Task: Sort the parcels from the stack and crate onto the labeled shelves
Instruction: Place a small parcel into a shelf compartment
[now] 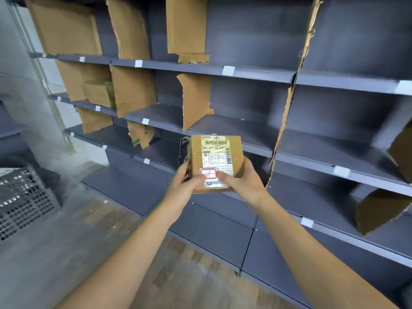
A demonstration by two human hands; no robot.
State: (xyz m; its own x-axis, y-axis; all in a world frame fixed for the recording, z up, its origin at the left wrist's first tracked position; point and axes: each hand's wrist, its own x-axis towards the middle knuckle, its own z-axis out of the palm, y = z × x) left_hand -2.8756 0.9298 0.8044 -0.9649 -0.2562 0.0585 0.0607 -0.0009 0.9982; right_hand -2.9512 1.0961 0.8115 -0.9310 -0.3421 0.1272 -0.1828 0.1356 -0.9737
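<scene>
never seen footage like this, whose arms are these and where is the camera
No machine here: a person wears a camera on the head, so this one picture looks forward and down, and the arms reaching in are their own. The left hand and right hand both hold a small cardboard parcel, thumbs on its face. It carries a printed shipping label and a red-bordered sticker with handwriting. Ahead stand dark shelves, split by cardboard dividers, with white tags on the front edges. A grey crate stands on the floor at the left.
</scene>
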